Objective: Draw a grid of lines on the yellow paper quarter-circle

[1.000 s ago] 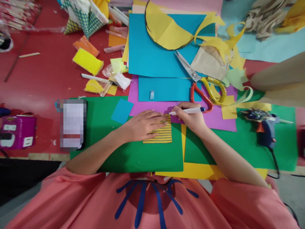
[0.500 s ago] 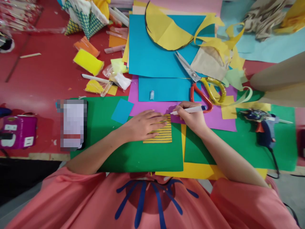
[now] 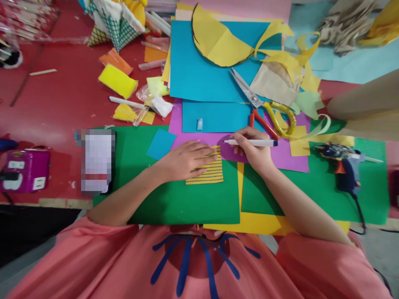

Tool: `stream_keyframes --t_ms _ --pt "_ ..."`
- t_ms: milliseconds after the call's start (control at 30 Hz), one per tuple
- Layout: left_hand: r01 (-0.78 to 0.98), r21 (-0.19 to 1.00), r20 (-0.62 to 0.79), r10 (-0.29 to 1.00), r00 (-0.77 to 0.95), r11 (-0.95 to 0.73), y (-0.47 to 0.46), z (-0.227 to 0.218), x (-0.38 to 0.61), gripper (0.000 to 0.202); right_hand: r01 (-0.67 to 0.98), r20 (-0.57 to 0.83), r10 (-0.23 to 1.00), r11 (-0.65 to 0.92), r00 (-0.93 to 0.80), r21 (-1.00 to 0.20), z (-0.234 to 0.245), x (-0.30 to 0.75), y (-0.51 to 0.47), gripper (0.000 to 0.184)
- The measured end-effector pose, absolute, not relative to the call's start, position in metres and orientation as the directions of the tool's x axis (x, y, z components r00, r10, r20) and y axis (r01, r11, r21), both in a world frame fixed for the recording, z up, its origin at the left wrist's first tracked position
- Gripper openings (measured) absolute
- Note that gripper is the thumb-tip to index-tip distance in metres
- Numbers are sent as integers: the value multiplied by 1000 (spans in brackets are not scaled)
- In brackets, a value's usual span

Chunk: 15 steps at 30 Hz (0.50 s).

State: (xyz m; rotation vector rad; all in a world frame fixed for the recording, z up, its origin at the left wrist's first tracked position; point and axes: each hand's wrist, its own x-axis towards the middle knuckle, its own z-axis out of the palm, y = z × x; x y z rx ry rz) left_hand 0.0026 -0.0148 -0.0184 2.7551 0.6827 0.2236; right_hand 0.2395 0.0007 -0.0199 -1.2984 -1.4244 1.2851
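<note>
Currently, left hand point(image 3: 183, 161) is lying flat, fingers slightly apart, on striped yellow paper point(image 3: 213, 173), which is resting mostly on green sheet point(image 3: 187, 203). Right hand point(image 3: 254, 153) is clamping white marker point(image 3: 257, 143) between thumb and fingers; tip is pointing left near paper's upper right corner.

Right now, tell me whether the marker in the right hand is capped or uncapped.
Uncapped: the marker in the right hand shows its narrow bare tip.
</note>
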Motion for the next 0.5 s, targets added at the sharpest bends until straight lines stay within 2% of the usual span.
stream_keyframes --t_ms 167,500 --pt "437 342 75 487 870 -832 -15 -19 2 43 258 -40 972 21 -231 -966 -20 238 0 21" --pt "439 308 69 480 874 -844 -15 -19 3 43 309 -31 973 42 -231 -950 -18 236 0 22"
